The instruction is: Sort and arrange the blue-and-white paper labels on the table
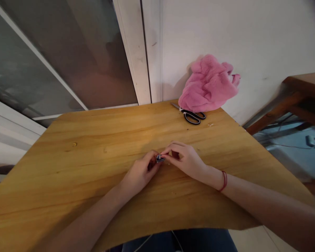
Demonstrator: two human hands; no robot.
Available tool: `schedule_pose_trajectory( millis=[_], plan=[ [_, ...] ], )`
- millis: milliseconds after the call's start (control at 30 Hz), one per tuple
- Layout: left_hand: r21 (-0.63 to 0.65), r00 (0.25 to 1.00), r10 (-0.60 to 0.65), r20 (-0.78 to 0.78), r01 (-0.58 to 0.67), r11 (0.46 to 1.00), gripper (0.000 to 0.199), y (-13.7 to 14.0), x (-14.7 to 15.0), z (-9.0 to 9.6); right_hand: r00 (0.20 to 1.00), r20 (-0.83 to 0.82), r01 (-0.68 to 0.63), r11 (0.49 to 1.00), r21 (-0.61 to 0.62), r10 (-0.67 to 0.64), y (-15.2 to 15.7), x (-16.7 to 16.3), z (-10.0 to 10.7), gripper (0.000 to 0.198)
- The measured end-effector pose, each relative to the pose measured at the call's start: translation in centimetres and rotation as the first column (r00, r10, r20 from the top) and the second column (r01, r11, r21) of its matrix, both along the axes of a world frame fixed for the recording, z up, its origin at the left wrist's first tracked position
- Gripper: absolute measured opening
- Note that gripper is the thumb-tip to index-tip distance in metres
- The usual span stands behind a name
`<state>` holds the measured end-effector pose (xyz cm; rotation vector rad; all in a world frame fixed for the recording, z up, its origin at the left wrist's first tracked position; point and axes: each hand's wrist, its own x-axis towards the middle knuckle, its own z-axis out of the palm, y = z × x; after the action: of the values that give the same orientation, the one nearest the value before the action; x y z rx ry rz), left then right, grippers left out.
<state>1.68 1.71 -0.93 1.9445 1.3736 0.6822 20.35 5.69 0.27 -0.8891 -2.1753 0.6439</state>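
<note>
Close to the middle of the wooden table point(99, 175), a small dark-blue and white box-like object point(160, 159) sits between my hands; its exact kind is too small to make out. My left hand point(143, 169) grips it from the left, thumb and fingers closed on its edge. From the right, the thumb and forefinger of my right hand point(185, 159) are pinched together at its top right side. Whatever lies between those right fingertips is hidden. A red string bracelet point(224, 181) circles the right wrist.
Black-handled scissors point(193, 117) lie near the back edge, partly under a bunched pink plush cloth point(210, 85) against the wall. A tiny yellowish bit point(74, 144) is at the left. Glass door panels point(94, 52) stand behind; another wooden table point(304, 87) is at the right.
</note>
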Motion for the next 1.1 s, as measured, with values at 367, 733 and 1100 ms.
schedule_pose_trajectory(
  millis=[367,733,1100],
  plan=[
    [0.013,1.0,0.015,-0.017,-0.015,1.0,0.013,0.13,0.09,-0.06,0.997,0.073,-0.003,0.997,0.081,-0.003,0.03,0.17,-0.13,0.013],
    [0.018,0.999,0.05,0.001,-0.05,0.999,0.011,0.28,0.28,0.24,0.996,0.093,-0.032,0.98,0.196,0.014,0.05,0.19,-0.11,0.015],
    [0.009,0.999,0.047,0.019,-0.047,0.999,0.01,0.31,0.17,0.14,0.982,0.185,-0.087,0.953,0.289,0.033,0.11,0.49,-0.38,0.014]
  ],
)
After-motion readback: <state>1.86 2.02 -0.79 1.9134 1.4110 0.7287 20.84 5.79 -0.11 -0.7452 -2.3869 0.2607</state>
